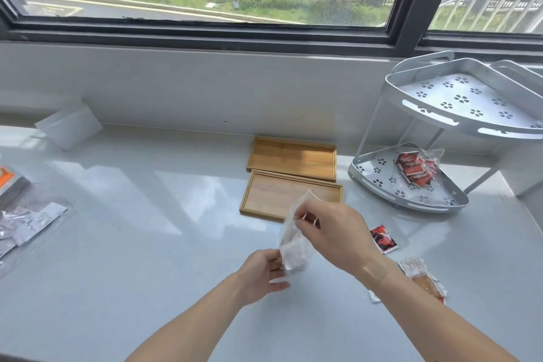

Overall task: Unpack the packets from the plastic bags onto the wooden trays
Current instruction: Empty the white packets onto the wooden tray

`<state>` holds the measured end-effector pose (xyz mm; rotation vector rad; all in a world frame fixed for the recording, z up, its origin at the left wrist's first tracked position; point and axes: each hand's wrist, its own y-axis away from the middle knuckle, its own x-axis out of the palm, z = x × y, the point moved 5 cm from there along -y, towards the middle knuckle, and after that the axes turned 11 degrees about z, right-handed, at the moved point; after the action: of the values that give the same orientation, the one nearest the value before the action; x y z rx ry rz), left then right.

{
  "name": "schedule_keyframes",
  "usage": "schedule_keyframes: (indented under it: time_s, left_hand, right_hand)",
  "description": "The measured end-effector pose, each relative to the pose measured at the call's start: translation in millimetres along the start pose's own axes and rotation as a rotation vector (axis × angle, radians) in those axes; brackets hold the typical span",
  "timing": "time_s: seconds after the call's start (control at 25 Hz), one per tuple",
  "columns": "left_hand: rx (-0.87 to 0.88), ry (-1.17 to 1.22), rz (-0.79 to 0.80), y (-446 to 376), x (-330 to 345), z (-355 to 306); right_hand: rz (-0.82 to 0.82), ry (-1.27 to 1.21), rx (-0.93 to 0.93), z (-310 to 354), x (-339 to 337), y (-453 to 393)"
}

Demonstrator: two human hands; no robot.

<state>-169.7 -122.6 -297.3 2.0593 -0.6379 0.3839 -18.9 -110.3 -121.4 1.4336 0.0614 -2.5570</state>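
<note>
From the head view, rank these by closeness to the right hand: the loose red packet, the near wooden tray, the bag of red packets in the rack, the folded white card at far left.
From the right hand:
1. Loose red packet, on the counter just to its right.
2. Near wooden tray, just beyond the hand.
3. Bag of red packets, on the rack's lower shelf, right and farther back.
4. Folded white card, far left by the wall.

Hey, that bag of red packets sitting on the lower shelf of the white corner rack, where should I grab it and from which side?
Grip the bag of red packets by its loose clear top, bunched up toward the rack's back right. Come in from the open front, under the upper shelf, since that shelf blocks a straight-down reach. The packets sag low in the bag, so the empty plastic is probably easiest to pinch.
</note>
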Motion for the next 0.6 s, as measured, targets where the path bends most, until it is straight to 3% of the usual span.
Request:
schedule_keyframes:
  time_s: [0.12,0.28,0.6]
  left_hand:
    - [0.053,0.074,0.009,-12.9,-2.8,-15.3]
    - [0.173,0.084,-0.102,-24.5,-26.8,-54.1]
    - [0.343,-0.245,-0.465,-51.8,-75.2,-182.2]
  right_hand:
    - [-0.044,0.049,0.043,-9.7,-19.4,-19.5]
    - [-0.036,0.115,0.128,-38.9,-39.1,-53.3]
    - [0.043,0.012,0.296,-111.8,-38.9,-155.1]
